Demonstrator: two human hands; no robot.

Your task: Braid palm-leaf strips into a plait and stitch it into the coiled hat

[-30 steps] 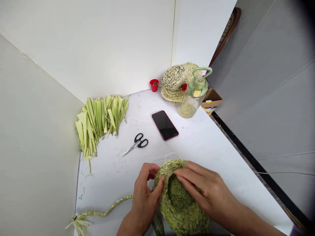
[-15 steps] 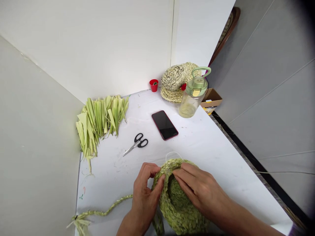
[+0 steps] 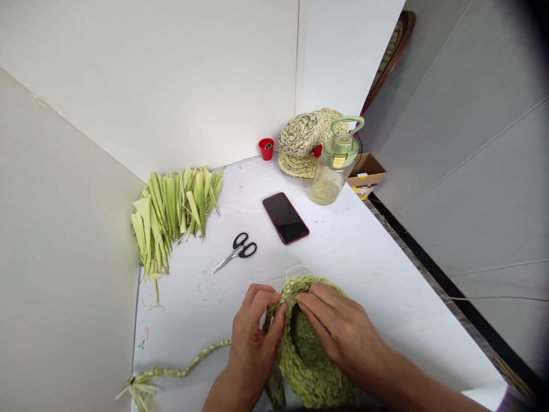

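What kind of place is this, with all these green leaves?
It looks like a little weaving craft corner. There's a pile of cut green leaves, a pair of scissors, and a green woven basket being held and worked on.

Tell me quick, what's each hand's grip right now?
Left hand: closed, pinching the rim of the braided leaf basket.
Right hand: closed, holding that same rim.

Head-worn view, looking forward and down from above the left hand (image 3: 253, 340) and right hand (image 3: 338, 332); close range over the white table (image 3: 377, 286), corner walls (image 3: 150, 86) along frame top.
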